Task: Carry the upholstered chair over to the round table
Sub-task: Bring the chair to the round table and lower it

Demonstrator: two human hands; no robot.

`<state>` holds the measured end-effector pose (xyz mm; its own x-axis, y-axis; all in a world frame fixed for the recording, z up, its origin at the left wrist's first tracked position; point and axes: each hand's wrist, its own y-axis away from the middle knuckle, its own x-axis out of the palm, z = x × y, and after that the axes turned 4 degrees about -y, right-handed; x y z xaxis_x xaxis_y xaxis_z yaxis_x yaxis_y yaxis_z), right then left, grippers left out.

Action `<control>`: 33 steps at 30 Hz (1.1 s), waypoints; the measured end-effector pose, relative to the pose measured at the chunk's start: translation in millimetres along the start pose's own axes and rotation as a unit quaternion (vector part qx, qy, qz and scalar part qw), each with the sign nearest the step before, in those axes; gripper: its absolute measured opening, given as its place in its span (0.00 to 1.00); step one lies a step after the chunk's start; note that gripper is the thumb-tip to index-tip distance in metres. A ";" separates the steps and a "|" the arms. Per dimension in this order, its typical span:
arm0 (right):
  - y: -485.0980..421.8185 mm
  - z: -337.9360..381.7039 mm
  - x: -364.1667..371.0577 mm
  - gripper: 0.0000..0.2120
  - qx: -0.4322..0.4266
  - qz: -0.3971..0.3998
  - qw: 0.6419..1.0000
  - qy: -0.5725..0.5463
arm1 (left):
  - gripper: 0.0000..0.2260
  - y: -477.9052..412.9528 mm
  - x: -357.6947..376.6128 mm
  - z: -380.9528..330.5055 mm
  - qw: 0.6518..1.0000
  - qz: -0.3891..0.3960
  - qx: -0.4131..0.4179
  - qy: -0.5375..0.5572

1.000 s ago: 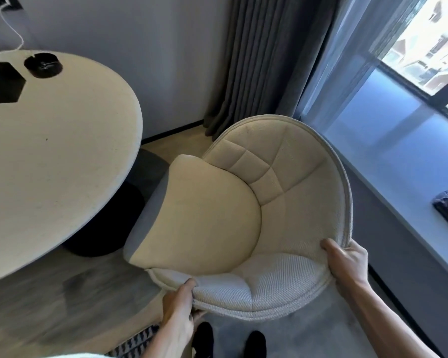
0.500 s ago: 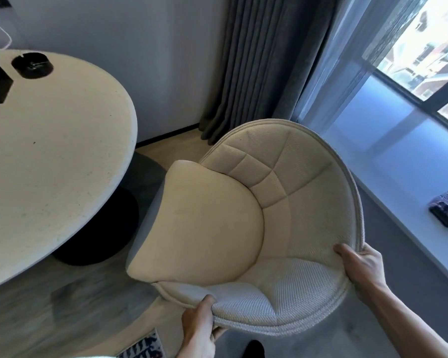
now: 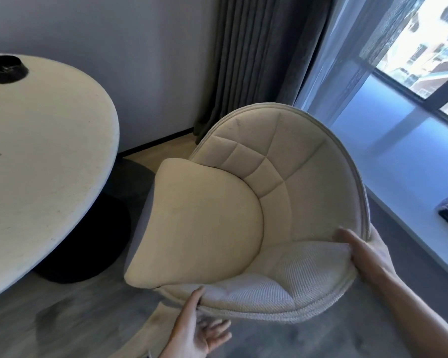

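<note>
**Cream Chair Held Beside the Table**

Cream boucle covered the upholstered tub chair (image 3: 256, 215), which sat just right of the round off-white stone-topped table (image 3: 49, 164), near its black pedestal. The right hand (image 3: 367, 257) clamped the curved back rim, thumb inside; the left hand (image 3: 194, 332) had its thumb on the front rim and its fingers spread loosely underneath. It looked bulky, its padding soft over a firm shell, so the stiff rim seemed the best hold. Grey flooring, dark curtain (image 3: 256, 60) and a window closed the corner.
</note>
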<state>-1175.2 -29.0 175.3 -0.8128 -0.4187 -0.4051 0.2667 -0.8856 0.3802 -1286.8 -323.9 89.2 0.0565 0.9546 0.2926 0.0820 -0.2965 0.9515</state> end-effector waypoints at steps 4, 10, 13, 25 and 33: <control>23.3 -29.9 16.4 0.15 0.088 -0.013 0.989 -0.119 | 0.07 -23.1 3.3 -22.7 0.999 0.011 0.037 0.022; -13.0 -5.7 33.0 0.08 0.068 -0.022 0.991 -0.110 | 0.04 -40.5 23.4 -46.4 0.999 0.018 0.040 0.015; -27.7 10.5 46.3 0.08 0.057 -0.016 0.994 -0.091 | 0.05 -48.1 32.0 -64.9 0.998 0.014 0.050 0.020; -36.1 20.9 56.2 0.12 0.048 -0.003 0.997 -0.066 | 0.07 -52.7 35.1 -77.1 0.999 0.011 0.050 0.012; -36.0 16.1 55.6 0.15 -0.016 -0.075 0.997 0.034 | 0.10 -41.5 47.9 -78.2 0.999 -0.003 0.031 -0.006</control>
<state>-1238.3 -17.1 152.5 -0.8077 -0.2937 -0.5112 0.1626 -0.9445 0.2856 -1365.3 -263.6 71.1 0.0680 0.9561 0.2851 0.1443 -0.2922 0.9454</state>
